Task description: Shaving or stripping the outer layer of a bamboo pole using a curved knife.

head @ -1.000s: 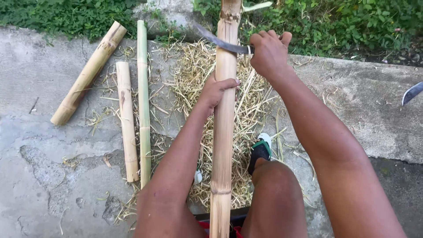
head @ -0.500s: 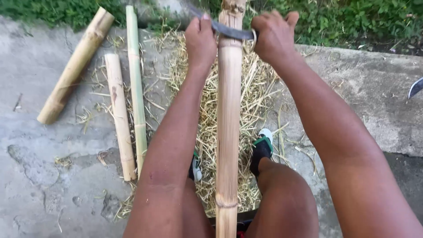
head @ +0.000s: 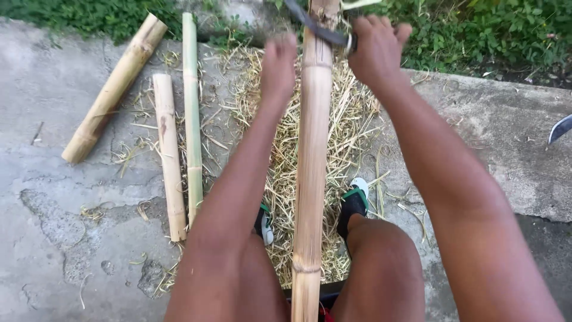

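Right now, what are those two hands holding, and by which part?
The right hand holds a curved knife by its handle, blade across the bamboo pole. The left hand is raised beside the pole; its grip cannot be told.

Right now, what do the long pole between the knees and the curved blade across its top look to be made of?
Pole: bamboo, dry tan, matte, judging by its ringed nodes. Curved blade, gripped by the right hand: likely dark, dull metal; its handle is hidden.
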